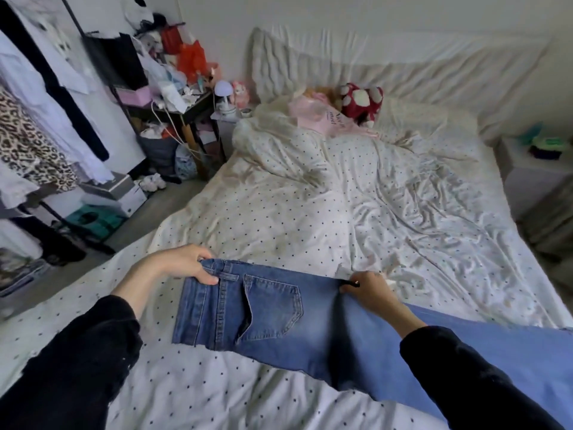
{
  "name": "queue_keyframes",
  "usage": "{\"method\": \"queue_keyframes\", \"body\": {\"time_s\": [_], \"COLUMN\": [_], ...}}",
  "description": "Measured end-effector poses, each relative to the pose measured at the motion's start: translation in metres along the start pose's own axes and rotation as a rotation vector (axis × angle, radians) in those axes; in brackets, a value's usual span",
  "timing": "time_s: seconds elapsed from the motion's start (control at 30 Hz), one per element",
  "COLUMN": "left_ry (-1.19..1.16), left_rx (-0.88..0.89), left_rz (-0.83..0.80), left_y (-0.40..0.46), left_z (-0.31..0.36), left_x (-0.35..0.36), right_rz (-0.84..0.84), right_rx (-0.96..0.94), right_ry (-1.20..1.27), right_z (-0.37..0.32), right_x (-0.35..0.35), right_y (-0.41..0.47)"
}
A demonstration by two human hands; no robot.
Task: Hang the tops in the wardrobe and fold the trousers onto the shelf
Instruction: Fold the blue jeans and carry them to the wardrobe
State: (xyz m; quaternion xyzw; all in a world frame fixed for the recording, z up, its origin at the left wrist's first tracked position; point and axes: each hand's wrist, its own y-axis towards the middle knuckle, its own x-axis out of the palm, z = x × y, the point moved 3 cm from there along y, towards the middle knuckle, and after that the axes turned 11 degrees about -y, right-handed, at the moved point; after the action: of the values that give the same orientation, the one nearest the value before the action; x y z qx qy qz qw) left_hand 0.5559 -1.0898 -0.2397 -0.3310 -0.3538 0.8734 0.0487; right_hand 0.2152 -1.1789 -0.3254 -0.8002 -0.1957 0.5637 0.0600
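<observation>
A pair of blue jeans (266,318) lies folded lengthwise on the white dotted bed cover (279,212), back pocket up, legs running off to the lower right. My left hand (183,265) grips the waistband at its far left corner, thumb on top near a belt loop. My right hand (369,290) pinches the far edge of the jeans at the seat, about a forearm's length to the right. Both arms wear black sleeves. An open clothes rack (37,103) with hung tops, white, black and leopard print, stands at the far left.
A cluttered dark side table (183,103) stands beside the bed's head. Shoe boxes (114,190) and bags sit on the floor under the rack. A pink garment (313,116) and a red spotted plush toy (361,103) lie by the pillows. A white nightstand (533,169) stands at right.
</observation>
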Motion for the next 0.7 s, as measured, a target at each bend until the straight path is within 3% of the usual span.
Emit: {"method": "queue_keyframes", "body": {"time_s": [0.13,0.23,0.3,0.37,0.43,0.53,0.6,0.7], "left_ry": [-0.08,-0.127,-0.017,0.076,0.179,0.334,0.415,0.408], "left_rx": [-0.033,-0.006,-0.031,-0.014,0.1,0.301,0.278,0.203], "left_rz": [0.008,0.286,0.515,0.605,0.619,0.465,0.377,0.387], "left_y": [0.072,0.124,0.142,0.158,0.17,0.188,0.196,0.21], "left_z": [-0.054,-0.077,-0.089,-0.105,-0.114,-0.122,-0.127,-0.123], "left_x": [-0.014,-0.01,-0.001,0.018,0.046,0.11,0.137,0.15], "right_rz": [-0.019,0.173,0.278,0.233,0.142,-0.092,-0.139,-0.144], "right_rx": [0.032,0.071,0.057,0.009,0.012,0.057,0.026,-0.006], "right_ry": [-0.075,-0.192,-0.203,-0.273,-0.38,-0.44,-0.431,-0.343], "right_z": [-0.024,-0.031,-0.039,-0.041,-0.036,-0.018,-0.011,0.0], "right_x": [0.04,0.064,0.085,0.118,0.152,0.19,0.199,0.205], "right_y": [0.049,0.068,0.065,0.054,0.043,0.037,0.04,0.049]}}
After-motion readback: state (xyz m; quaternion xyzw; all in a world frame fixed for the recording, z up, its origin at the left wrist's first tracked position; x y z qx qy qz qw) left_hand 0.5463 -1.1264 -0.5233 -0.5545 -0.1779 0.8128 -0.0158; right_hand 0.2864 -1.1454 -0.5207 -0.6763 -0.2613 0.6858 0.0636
